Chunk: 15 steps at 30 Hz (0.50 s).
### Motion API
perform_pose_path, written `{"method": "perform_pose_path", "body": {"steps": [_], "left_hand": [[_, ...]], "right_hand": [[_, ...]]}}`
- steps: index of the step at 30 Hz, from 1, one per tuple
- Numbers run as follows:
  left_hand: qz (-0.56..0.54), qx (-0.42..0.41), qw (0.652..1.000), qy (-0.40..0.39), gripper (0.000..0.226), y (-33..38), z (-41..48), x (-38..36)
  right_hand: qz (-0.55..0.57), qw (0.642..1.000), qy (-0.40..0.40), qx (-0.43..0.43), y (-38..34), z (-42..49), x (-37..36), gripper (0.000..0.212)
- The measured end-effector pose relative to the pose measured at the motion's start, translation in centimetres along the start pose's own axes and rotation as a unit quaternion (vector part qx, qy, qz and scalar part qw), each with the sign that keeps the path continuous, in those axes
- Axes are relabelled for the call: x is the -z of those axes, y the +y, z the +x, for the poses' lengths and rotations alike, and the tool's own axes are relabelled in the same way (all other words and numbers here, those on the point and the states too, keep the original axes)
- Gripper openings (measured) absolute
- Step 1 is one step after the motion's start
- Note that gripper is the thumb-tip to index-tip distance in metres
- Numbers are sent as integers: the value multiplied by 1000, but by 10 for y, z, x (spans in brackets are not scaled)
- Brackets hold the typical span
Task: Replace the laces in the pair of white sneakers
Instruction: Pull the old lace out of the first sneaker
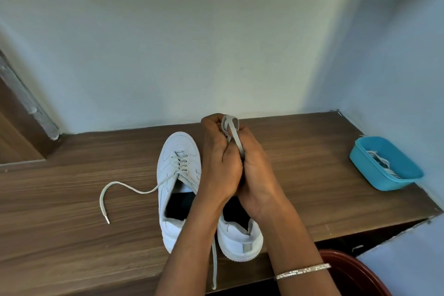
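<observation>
Left hand and right hand touching, both pinching a lace over one sneaker, other sneaker at nine o'clock, blue tub at three o'clock.

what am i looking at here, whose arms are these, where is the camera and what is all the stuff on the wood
There is no machine here. A person is working with bare hands, filmed by one camera worn on the head that looks forward and down. That is why the arms come in from the bottom edge.

The left hand and the right hand, the one with a bracelet on its wrist, are pressed together. Both pinch a pale lace, and its loop sticks up above the fingers.

Two white sneakers stand on the wooden surface. The left sneaker is partly laced, with a loose end trailing over the wood. The right sneaker is mostly hidden under the hands. At the far right sits a blue tub with more laces in it.
</observation>
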<state>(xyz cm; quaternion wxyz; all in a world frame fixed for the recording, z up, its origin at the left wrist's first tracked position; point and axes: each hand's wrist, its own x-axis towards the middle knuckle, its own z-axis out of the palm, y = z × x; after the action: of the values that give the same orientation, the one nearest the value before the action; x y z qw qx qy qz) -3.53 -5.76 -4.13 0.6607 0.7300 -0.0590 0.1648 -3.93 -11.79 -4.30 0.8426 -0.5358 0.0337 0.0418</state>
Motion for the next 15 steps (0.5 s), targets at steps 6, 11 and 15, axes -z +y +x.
{"method": "perform_pose_path", "body": {"steps": [6, 11, 15], "left_hand": [[167, -78, 974, -128, 39, 7, -7, -7], [249, -134, 952, -117, 47, 19, -11, -17], [247, -173, 948, -102, 51, 24, -7, -12]], "right_hand": [[52, 996, 63, -27, -7, -10, 13, 32], [92, 989, 93, -68, -26, -19, 30, 33], [1, 983, 176, -59, -44, -41, 67, 27]]}}
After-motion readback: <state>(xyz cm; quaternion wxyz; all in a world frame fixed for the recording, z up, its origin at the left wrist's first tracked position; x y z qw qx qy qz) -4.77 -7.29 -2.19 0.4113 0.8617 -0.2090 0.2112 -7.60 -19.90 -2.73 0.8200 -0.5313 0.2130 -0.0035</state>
